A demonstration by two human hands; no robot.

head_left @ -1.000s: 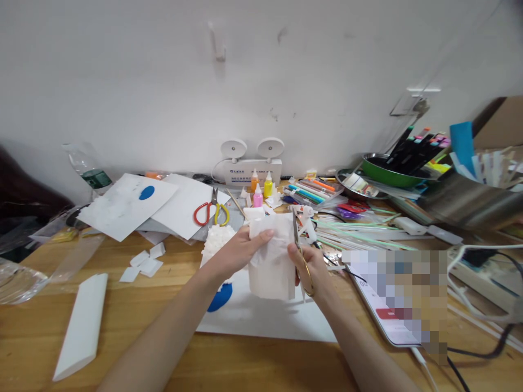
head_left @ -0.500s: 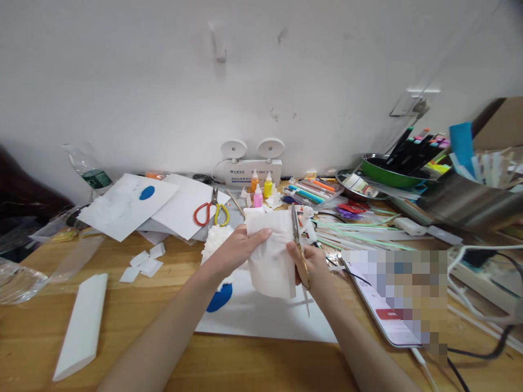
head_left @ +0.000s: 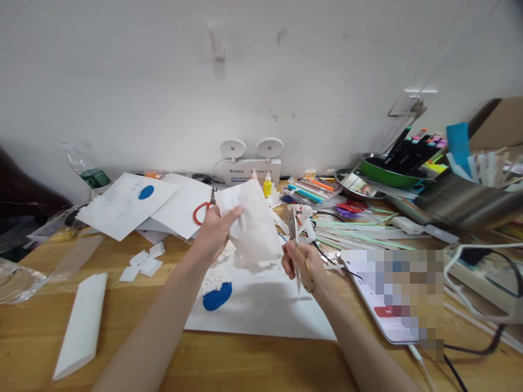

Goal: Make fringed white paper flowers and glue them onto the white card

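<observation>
Pinched in my left hand point(head_left: 218, 231) is a white sheet of tissue paper point(head_left: 255, 226), tilted and held up over the table. My right hand point(head_left: 301, 261) grips gold-handled scissors point(head_left: 295, 228), blades pointing up, a little right of the tissue and apart from it. Below both hands lies a white sheet of paper point(head_left: 261, 318). On it are a blue oval point(head_left: 218, 296) and a patch of crumpled white bits point(head_left: 214, 277), partly hidden by the tissue and my left arm.
Red-handled scissors point(head_left: 200, 213), white sheets point(head_left: 122, 209) and small paper squares point(head_left: 143, 263) lie left. A folded white paper piece point(head_left: 81, 326) is near the front. To the right are a glue gun point(head_left: 304, 215), pale sticks point(head_left: 347, 231) and a phone point(head_left: 384, 305) with cables.
The tissue has swung left and tilted, now clear of the scissor blades. My left hand moved left with it; the pink bottle behind is now covered.
</observation>
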